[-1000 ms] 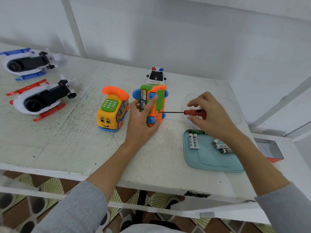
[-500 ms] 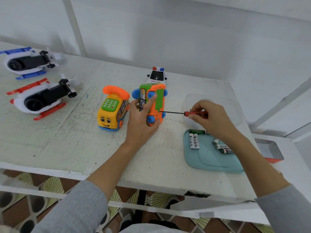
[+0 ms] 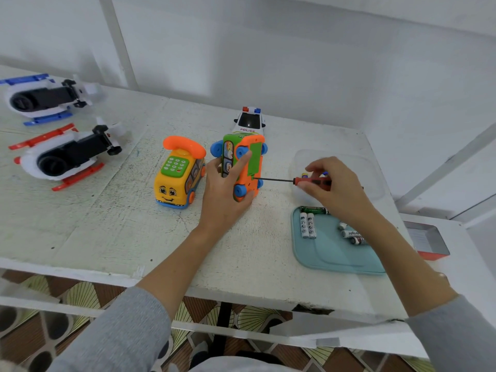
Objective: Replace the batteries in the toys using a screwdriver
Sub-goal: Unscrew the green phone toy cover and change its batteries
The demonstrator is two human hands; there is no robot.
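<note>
While the left hand (image 3: pixel 224 194) grasps a toy bus (image 3: pixel 245 163) tipped on its side, the right hand (image 3: pixel 331 187) pinches a screwdriver (image 3: pixel 292 180). Its tip touches the bus's underside. Batteries (image 3: pixel 307 225) lie on a tray (image 3: pixel 330 257) nearby.

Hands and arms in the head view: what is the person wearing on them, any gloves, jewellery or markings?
Both the left hand and the right hand are bare: no gloves, and no rings show on the fingers. Each arm wears a plain grey sleeve, pushed up so the forearms are uncovered. No watch, wristband, logo or print shows.
</note>
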